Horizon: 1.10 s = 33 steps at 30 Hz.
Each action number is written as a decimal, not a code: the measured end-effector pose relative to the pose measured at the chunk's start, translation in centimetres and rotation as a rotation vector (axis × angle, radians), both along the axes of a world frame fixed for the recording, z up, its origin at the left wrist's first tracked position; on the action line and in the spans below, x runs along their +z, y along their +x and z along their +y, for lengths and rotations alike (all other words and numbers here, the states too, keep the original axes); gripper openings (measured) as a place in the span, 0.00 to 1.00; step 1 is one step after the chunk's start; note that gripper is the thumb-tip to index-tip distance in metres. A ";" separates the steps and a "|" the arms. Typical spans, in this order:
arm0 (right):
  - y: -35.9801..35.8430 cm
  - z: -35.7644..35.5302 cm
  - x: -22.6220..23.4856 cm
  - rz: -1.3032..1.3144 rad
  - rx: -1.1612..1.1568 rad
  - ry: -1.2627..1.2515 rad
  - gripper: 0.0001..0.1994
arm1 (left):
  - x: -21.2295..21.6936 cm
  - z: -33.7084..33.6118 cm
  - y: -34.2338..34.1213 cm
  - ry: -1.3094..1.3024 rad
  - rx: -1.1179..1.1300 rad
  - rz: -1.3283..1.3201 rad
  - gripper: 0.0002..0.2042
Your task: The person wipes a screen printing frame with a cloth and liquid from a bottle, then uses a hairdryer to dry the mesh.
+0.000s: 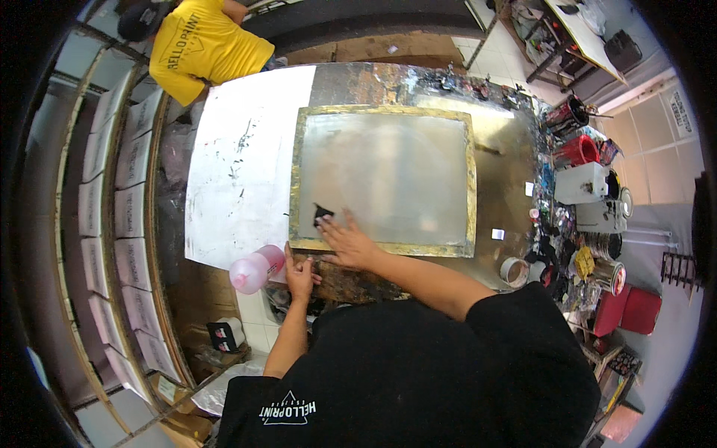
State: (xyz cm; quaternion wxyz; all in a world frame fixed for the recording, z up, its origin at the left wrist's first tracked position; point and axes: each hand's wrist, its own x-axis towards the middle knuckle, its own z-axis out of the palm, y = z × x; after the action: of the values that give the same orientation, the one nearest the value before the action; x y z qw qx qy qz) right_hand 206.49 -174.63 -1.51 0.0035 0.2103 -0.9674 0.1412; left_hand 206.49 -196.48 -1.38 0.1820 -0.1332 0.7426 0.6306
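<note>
A screen-printing frame (472, 179) with yellowish, worn edges and a pale, see-through mesh (388, 175) lies flat on the worktable. My right hand (347, 240) reaches over its near left part and presses a small black cloth (323, 215) to the mesh with its fingertips. At the frame's near left corner is my left hand (300, 278), its index finger stretched out to the edge and the other fingers apart. Beside that hand a translucent bottle of pink liquid (258, 269) leans over, its cap end toward the lower left.
A white sheet (231, 172) covers the table's left part. Ink tins (609, 276), a red bucket (576, 151) and a white container (581, 183) crowd the right edge, near a roll of tape (514, 272). Shelves with boxes (131, 209) line the left; a person in yellow (213, 48) is at the far left.
</note>
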 end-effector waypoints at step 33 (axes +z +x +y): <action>-18.2 7.8 2.6 -0.142 0.123 0.235 0.42 | 0.7 -0.3 -0.1 0.036 0.018 -0.095 0.38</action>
State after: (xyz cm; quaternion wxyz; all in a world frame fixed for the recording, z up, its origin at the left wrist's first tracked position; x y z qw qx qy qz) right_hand 188.26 -166.81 1.07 -0.0982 0.2578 -0.9603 0.0415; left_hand 206.39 -196.81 -0.70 0.2138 -0.1663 0.7205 0.6384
